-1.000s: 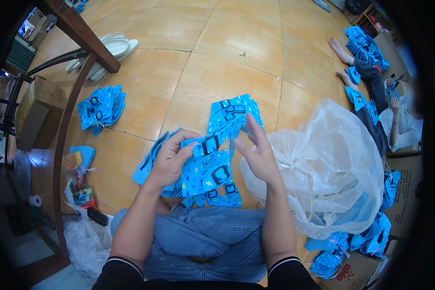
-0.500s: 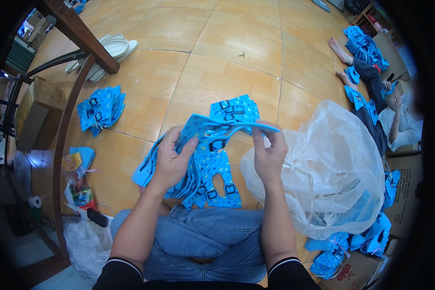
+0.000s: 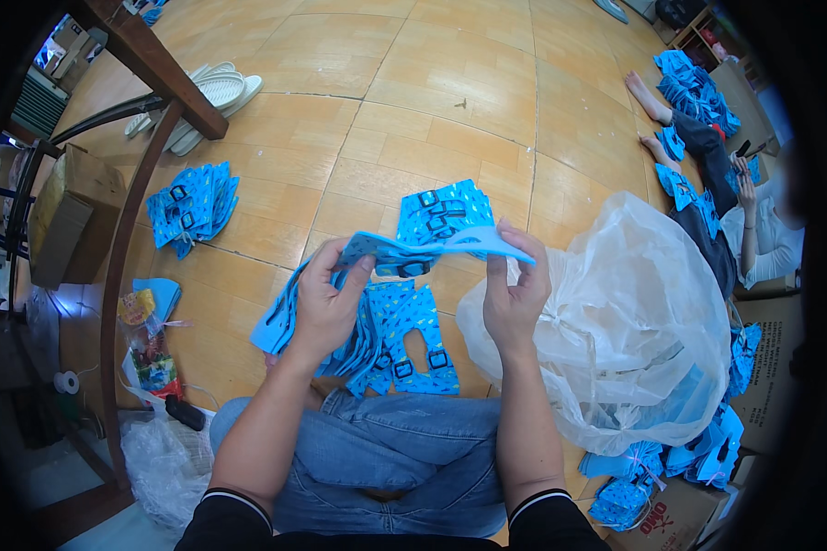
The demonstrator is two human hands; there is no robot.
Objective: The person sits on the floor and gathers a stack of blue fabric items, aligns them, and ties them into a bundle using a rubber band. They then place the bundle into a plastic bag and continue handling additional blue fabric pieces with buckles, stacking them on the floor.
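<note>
My left hand is closed on one end of a flat, bendy blue piece with a black buckle under it. At its other end my right hand pinches it between thumb and fingers, so the piece spans the gap between them. A fanned stack of similar blue pieces is beneath and against my left hand; I cannot tell if it grips these too. Just below the held piece, printed blue pieces with black buckles lie on the floor before my crossed legs. Another buckled pile sits just beyond.
A large translucent plastic bag bulges at my right, above tied blue bundles and cardboard boxes. On the left are a blue pile, a wooden frame, and sandals. A co-worker sits at far right.
The held piece has turned more edge-on and its right end is pulled straighter. My right hand has shifted slightly right. The co-worker's hands have moved a little.
</note>
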